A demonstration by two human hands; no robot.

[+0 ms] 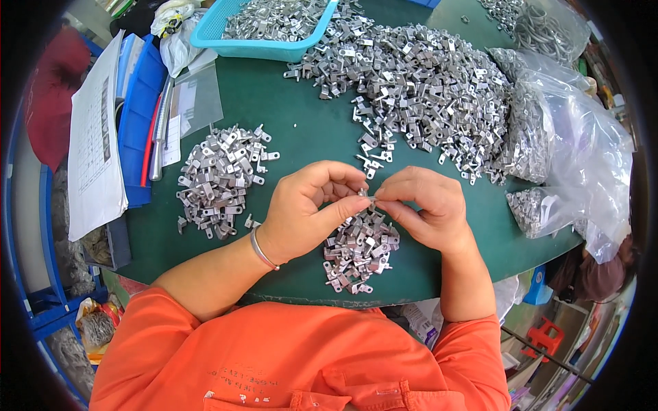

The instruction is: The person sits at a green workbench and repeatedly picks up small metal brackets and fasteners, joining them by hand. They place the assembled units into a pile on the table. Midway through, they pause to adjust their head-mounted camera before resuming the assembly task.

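Observation:
My left hand [312, 203] and my right hand [426, 205] meet over the green table, fingertips pinched together on a small metal bracket [371, 199]. The fingers cover most of it. Right below them, near the table's front edge, lies a small pile of similar metal brackets [356, 255]. Another pile of brackets [221, 179] sits to the left, beside my left wrist, which wears a silver bangle [261, 248]. Beyond my hands spreads a large heap of brackets [425, 85], with a few loose ones trailing toward my fingers.
A turquoise basket [264, 48] of metal parts stands at the back. On the left are a blue tray [142, 130] with pens and papers [99, 147]. Clear plastic bags [582, 144] of metal parts fill the right side. A red stool [545, 338] stands on the floor at right.

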